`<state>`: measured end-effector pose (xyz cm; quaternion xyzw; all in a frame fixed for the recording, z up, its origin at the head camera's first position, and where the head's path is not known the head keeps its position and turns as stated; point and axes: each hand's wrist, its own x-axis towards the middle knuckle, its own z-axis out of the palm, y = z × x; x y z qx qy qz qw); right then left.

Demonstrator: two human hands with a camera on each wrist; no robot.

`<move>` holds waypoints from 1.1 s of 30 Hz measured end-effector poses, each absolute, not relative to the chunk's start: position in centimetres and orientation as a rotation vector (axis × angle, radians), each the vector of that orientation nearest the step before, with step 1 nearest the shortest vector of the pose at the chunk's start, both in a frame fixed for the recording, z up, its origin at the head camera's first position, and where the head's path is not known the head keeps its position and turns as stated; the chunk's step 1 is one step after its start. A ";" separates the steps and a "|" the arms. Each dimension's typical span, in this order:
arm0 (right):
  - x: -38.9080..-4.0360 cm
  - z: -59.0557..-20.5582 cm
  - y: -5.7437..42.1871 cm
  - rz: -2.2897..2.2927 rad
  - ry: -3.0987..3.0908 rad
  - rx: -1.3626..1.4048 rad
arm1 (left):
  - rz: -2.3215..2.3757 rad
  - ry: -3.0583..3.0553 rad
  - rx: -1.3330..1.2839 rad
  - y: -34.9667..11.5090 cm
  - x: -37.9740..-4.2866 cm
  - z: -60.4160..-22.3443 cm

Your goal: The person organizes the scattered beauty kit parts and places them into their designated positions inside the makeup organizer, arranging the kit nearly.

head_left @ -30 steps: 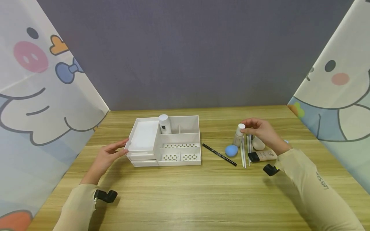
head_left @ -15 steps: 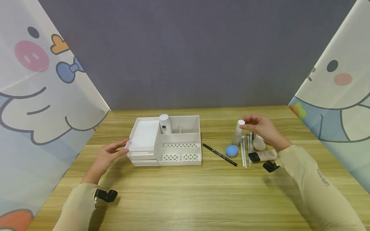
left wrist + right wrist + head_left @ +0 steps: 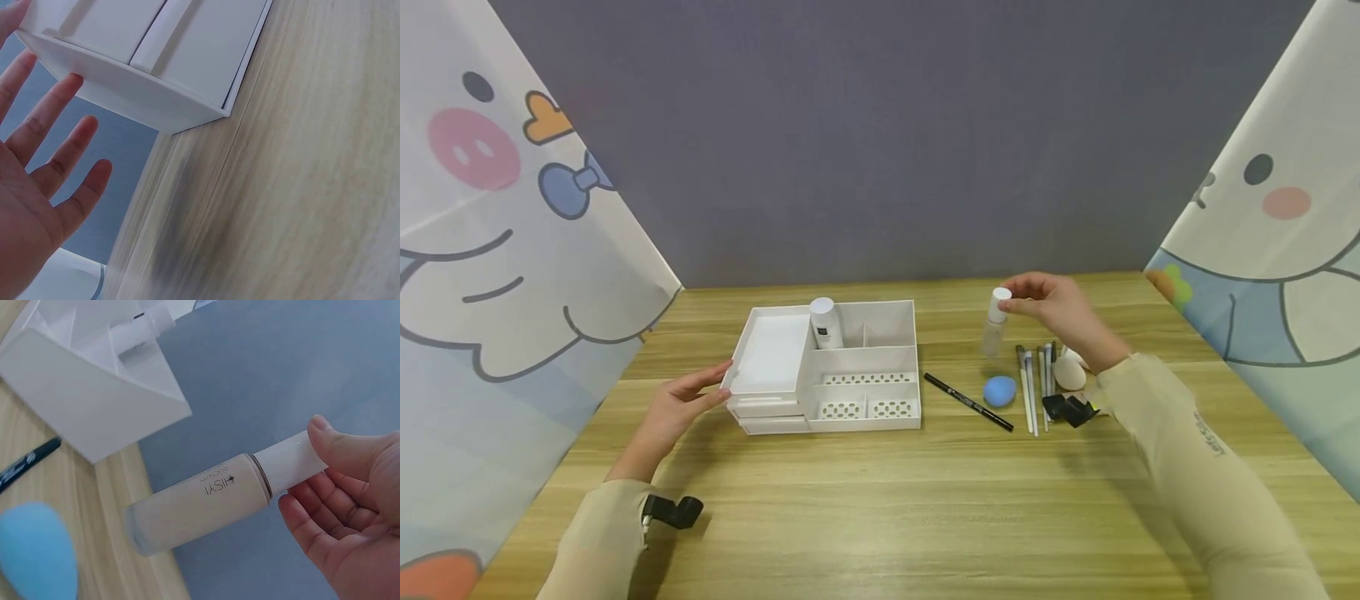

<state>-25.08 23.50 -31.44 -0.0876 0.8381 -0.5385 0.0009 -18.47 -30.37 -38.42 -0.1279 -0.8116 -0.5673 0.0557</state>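
My right hand [image 3: 1056, 310] pinches the white cap of a foundation bottle [image 3: 203, 503] between thumb and fingers. In the head view the bottle hangs upright, apart from the other cosmetics. My left hand [image 3: 681, 408] touches the left side of a white organizer [image 3: 865, 423] with its fingertips. The left wrist view shows the left fingers [image 3: 47, 115] spread and nearly straight against the organizer's side wall. In the organizer's back compartment, beside the flat-topped drawer part, stands a white bottle [image 3: 826, 323].
Right of the organizer lie a black pen [image 3: 967, 402], a blue makeup sponge [image 3: 999, 391], several slim brushes [image 3: 1030, 396] and a pale sponge [image 3: 1070, 373]. The right wrist camera [image 3: 1070, 410] covers most of the tube there. A grey partition [image 3: 880, 150] rises behind the table.
My right hand has lifted the foundation bottle and carried it leftward and away from me, off the group of cosmetics. My left hand has stayed at the organizer.
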 end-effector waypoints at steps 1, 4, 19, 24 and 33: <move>-25.1 -31.3 23.2 -1.698 2.627 -0.295 | -1.726 -2.462 -0.387 -30.4 -18.5 -38.4; -25.4 -30.7 22.5 -1.720 2.627 -0.350 | -1.719 -2.469 -0.377 -30.4 -18.5 -38.5; -26.6 -28.8 18.9 -1.856 2.596 -0.421 | -1.695 -2.471 -0.379 -30.4 -18.5 -38.5; -27.3 -28.2 17.9 -1.904 2.587 -0.440 | -1.733 -2.444 -0.395 -30.4 -18.5 -38.5; -27.9 -27.6 15.9 -2.015 2.494 -0.547 | -1.761 -2.411 -0.422 -30.3 -18.4 -38.5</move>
